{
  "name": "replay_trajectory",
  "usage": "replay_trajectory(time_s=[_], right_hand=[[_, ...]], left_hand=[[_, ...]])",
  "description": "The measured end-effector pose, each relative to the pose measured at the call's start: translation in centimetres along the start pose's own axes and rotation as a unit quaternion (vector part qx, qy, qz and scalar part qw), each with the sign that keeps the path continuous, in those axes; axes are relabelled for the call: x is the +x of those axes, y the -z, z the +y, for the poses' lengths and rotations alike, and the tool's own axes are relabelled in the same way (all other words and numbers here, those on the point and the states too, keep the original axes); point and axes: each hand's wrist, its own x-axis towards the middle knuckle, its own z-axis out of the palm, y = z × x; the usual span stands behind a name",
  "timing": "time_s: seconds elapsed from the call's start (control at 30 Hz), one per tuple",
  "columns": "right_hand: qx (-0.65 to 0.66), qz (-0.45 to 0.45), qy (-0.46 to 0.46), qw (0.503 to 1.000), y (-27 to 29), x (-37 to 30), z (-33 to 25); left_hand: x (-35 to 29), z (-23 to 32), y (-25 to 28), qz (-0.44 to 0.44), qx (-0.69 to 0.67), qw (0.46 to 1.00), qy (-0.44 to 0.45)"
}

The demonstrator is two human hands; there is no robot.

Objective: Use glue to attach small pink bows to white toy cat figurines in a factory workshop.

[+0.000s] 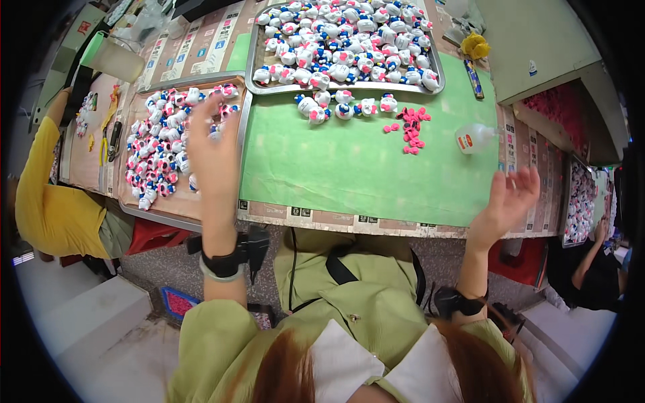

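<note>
My left hand (pixel 213 151) reaches over the left tray (pixel 247 127) of small white, pink and blue figurines (pixel 158 134). Its fingers look somewhat blurred but stretched and apart, with figurines showing between them and nothing clearly held. My right hand (pixel 508 201) is raised above the table's right front edge, palm partly up, fingers loosely apart, holding nothing. Closest to it stands a small clear squeeze bottle (pixel 471 138) with a red-and-white label. On the green mat (pixel 349 174) lie several loose figurines (pixel 344 107) in a row and a cluster of small pink pieces (pixel 413 127).
A big metal tray (pixel 440 74) heaped with white figurines stands at the back. Side-cutters (pixel 103 149), a frosted jug (pixel 114 57), a blue tube (pixel 474 79) and a yellow flower-shaped thing (pixel 475 46) lie around. People work at left, in a yellow sleeve (pixel 40 161), and at right.
</note>
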Motion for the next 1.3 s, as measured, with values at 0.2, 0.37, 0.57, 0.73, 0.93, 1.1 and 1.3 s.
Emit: replay_trajectory(time_s=[0.2,0.37,0.57,0.73,0.93,1.1,1.3], right_hand=[[-0.041,-0.142,-0.127,0.981,-1.2,3.2,2.7],[0.01,-0.201,-0.197,0.959,-0.9,4.3,4.1],[0.205,-0.181,-0.258,0.927,-0.9,1.6,-1.8],[0.226,-0.292,-0.314,0.875,-1.3,-1.1,-5.2],[0.221,-0.255,-0.18,0.924,-1.6,-2.2,-6.1],[0.198,-0.219,-0.048,0.954,-1.7,-2.5,-6.4],[0.125,-0.233,-0.022,0.964,-1.3,-2.6,-6.7]], left_hand=[[-1.9,3.7,-6.1,-0.179,0.079,0.978,-0.071],[-2.3,3.0,-5.7,-0.158,0.059,0.983,-0.066],[-4.4,4.5,-3.1,-0.256,-0.546,0.735,0.31],[-6.5,7.2,-2.9,-0.276,-0.615,0.638,0.372],[-8.0,8.4,-3.4,-0.273,-0.577,0.701,0.316],[-8.3,8.6,-3.0,-0.286,-0.58,0.695,0.314],[-8.6,8.5,-2.8,-0.301,-0.577,0.692,0.311]])
